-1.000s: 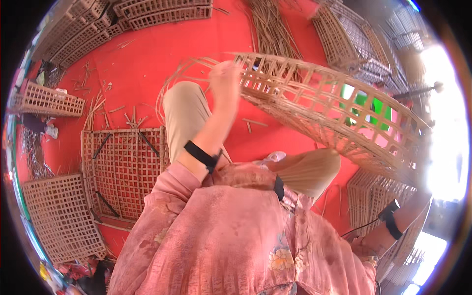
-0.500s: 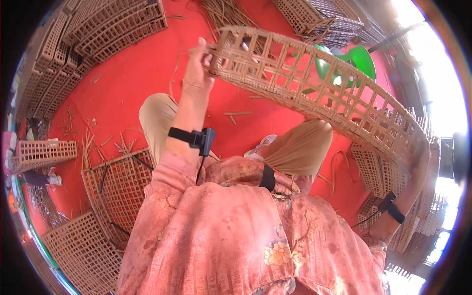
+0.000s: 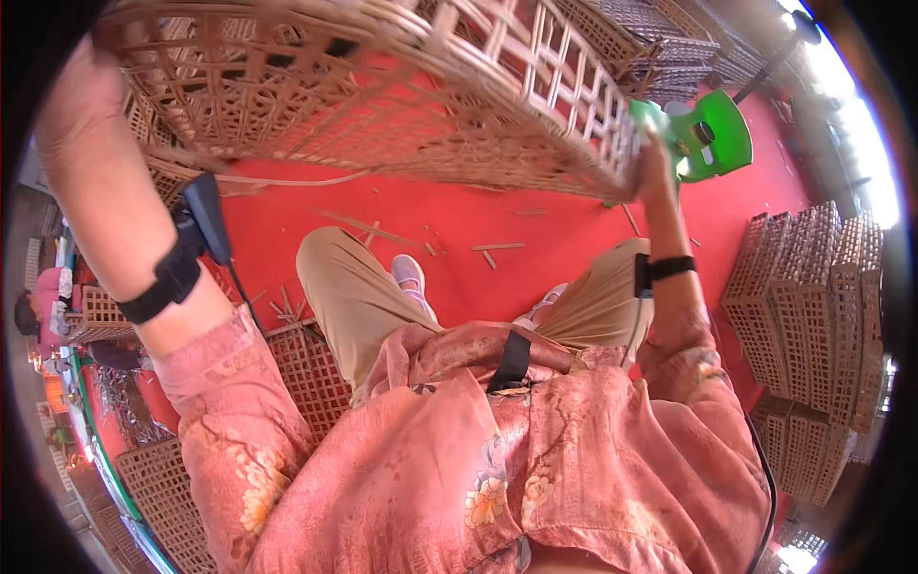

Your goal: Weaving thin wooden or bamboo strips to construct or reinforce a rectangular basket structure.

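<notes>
A large open-lattice woven bamboo basket point(image 3: 382, 96) is lifted high in front of me, filling the upper part of the view. My left hand point(image 3: 81, 105) grips its left rim, arm raised, a black band on the wrist. My right hand point(image 3: 655, 163) holds the basket's right end, also with a black wristband. Below the basket I see my bent knees in tan trousers point(image 3: 354, 287) and my pink flowered shirt.
The floor is a red mat point(image 3: 535, 225) strewn with bamboo slivers. Stacks of woven lattice crates point(image 3: 813, 297) stand at the right. A green plastic stool point(image 3: 717, 134) sits beyond the basket. Flat lattice panels point(image 3: 306, 373) lie at my left. Another person point(image 3: 48, 306) sits far left.
The basket has swung up and leftward, now overhead and closer. My left arm rose to the upper left; my right hand came up from low right onto the basket's right end.
</notes>
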The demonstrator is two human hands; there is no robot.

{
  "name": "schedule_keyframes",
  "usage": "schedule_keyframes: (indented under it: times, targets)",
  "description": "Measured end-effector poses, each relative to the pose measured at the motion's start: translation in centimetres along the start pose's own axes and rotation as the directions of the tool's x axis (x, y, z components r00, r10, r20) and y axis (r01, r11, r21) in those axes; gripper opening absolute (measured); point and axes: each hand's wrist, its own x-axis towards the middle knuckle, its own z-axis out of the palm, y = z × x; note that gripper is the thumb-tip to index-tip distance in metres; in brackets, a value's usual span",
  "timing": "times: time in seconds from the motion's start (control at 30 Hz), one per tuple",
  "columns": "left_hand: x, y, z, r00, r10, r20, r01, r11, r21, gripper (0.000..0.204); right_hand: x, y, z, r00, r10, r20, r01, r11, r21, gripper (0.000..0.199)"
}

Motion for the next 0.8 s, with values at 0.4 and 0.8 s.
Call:
schedule_keyframes:
  times: [0.4,0.8]
  targets:
    - [-22.0,-1.5,25.4,0.736,0.375,0.564,-0.537,0.831,0.147,0.048,-5.7,7.9,1.5,0.895,-0.331,0.3,0.202,0.899,0.388,0.062]
    - [-29.4,0.3,23.3,0.576,0.108,0.81,-0.443,0.874,0.198,0.099,-17.8,7.7,5.3,0.949,-0.316,0.023,0.3,0.919,0.257,0.057]
